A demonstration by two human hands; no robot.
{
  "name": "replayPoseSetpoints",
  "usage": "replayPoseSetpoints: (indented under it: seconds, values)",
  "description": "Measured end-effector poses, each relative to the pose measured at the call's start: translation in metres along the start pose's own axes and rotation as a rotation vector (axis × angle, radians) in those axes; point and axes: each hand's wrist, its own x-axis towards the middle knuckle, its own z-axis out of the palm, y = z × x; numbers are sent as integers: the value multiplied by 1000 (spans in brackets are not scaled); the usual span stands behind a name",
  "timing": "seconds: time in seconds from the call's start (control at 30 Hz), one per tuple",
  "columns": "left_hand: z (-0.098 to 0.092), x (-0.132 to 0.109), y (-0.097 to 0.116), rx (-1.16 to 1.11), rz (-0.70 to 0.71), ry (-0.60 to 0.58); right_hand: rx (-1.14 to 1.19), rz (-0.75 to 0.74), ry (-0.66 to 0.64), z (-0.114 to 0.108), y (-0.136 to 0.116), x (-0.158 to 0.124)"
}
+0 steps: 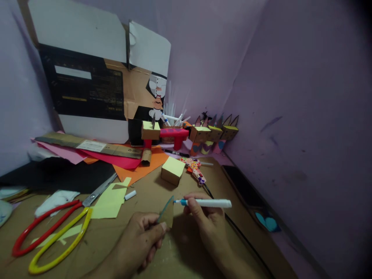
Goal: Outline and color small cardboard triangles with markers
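My left hand [138,241] pinches a small piece of cardboard [170,217] between thumb and fingers, low over the table. A blue line runs along the cardboard's upper left edge. In my right hand [209,228] a white marker [216,203] lies almost level, its blue tip at the cardboard's top corner; I cannot tell whether it touches. A white marker cap [130,195] lies on the table left of the hands. Beyond them sits a small cardboard box [173,171] with a yellow top.
Large scissors [87,203] with red and yellow handles lie at left beside yellow paper [109,201]. A patterned glue gun [195,170] with a black cable [244,236] lies at right, near a phone [241,186]. Cardboard animal figures [200,133] stand along the back.
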Motion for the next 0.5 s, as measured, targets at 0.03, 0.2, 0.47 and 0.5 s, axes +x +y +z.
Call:
replayPoseSetpoints:
  seconds: [0.03, 0.2, 0.47, 0.5]
  values:
    - [0, 0, 0, -2, -2, -4, 9, -9, 5, 0, -1, 0]
    - [-1, 1, -4, -20, 21, -14, 72, 23, 14, 0, 2, 1]
    - [0, 0, -3, -22, 27, -27, -22, -24, -51, -2, -2, 1]
    - [0, 0, -3, -23, 24, -25, -22, -25, -54, -2, -3, 1]
